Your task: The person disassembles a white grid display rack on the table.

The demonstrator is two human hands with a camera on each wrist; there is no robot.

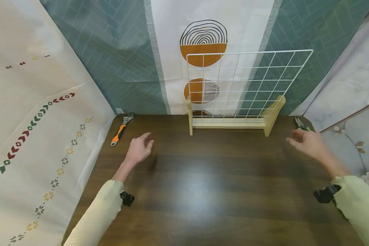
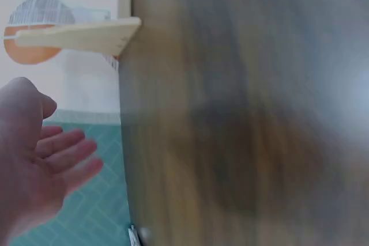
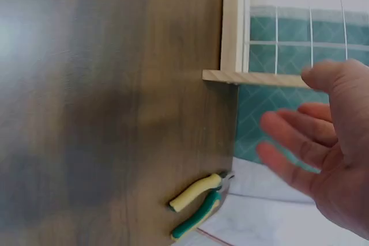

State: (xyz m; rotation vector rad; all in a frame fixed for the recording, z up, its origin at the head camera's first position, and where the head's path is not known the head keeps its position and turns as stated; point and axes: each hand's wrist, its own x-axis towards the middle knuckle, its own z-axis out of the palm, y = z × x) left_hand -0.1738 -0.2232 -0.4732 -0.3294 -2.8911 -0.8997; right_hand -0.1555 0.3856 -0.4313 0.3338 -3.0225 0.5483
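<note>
My left hand (image 1: 139, 149) hovers over the left part of the dark wooden table, its fingers loosely bent and holding nothing. Nearest to it lies an adjustable wrench (image 1: 122, 130) with an orange and black handle, by the table's left back corner. On the other side my right hand (image 1: 309, 143) is raised with relaxed, slightly curled fingers and nothing in them. Just behind that hand are pliers (image 3: 199, 200) with yellow and green handles; in the head view the hand partly covers them. Between the hands, at the back, stands a white wire grid rack (image 1: 233, 81) on a wooden base (image 1: 227, 125).
The brown table (image 1: 196, 184) reflects a bright patch of light in its middle. Patterned cloth hangs behind it (image 1: 123, 58) and along both sides. The rack's wooden side feet (image 1: 272, 116) stick out toward the front.
</note>
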